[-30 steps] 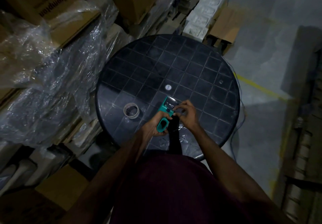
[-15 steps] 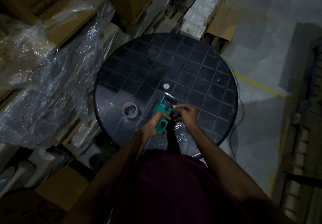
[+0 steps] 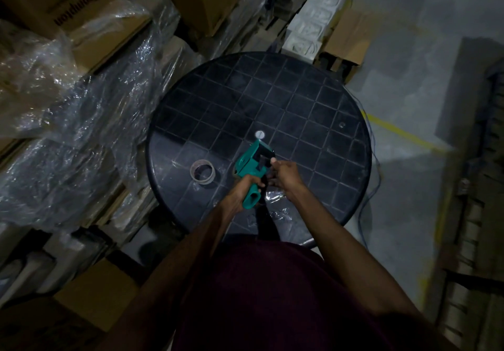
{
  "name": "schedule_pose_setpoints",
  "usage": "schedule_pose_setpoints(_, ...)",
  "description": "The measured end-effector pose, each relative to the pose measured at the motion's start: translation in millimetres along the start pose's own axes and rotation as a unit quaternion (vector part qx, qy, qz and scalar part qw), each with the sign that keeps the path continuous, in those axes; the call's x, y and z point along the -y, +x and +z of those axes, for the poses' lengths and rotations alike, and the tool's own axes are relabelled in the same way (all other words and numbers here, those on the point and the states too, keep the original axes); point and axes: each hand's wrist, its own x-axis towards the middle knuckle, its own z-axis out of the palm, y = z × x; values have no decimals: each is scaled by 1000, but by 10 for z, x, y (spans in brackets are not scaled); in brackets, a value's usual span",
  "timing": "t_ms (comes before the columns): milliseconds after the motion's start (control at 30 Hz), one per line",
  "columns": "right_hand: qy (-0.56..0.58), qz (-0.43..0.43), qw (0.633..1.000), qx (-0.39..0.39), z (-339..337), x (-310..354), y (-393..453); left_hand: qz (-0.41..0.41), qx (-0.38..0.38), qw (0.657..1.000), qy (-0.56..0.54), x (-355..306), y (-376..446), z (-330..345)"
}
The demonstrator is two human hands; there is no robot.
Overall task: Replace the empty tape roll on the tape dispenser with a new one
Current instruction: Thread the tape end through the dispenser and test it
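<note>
Two hands hold the green tape dispenser (image 3: 251, 163) over the round table (image 3: 300, 99). Left hand (image 3: 245, 187) grips its handle; right hand (image 3: 285, 172) pinches its front. Empty tape roll (image 3: 202, 172) lies beside it.

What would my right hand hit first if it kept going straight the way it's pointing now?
Probably the black front part of the tape dispenser: the right hand points up-left at it, fingertips seemingly already there. Depth is hard to judge.

Right hand's (image 3: 285, 174) fingertips and perhaps a new roll, lost in gloom behind the tape dispenser (image 3: 252, 169).
</note>
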Motion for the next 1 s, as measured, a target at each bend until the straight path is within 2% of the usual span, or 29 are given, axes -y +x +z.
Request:
schedule_pose_setpoints(67,11,29,1000,3,-14,76,11,-1,2,1000,8,29,17,-19)
schedule_pose_setpoints(200,103,117,987,26,-66,220,17,-7,7,1000,23,27,-3,-33)
schedule_pose_setpoints(300,170,170,971,9,-187,332,67,-13,23,998,60,51,-16,-47)
schedule_pose_setpoints(467,217,203,955,-18,-282,448,11,-6,47,995,90,69,-49,-32)
schedule_pose_setpoints(567,203,211,956,33,-337,440,-23,0,51,992,112,85,-46,-76)
schedule_pose_setpoints(667,191,195,959,72,-440,431,5,-4,59,993,98,90,-71,-128)
schedule_pose_setpoints(867,234,80,969,-22,-422,303,175,-14,64,998,17,126,-15,-258)
schedule_pose_setpoints(1000,90,-29,992,-88,-323,148,191,-39,68,997,-22,118,-32,-255)
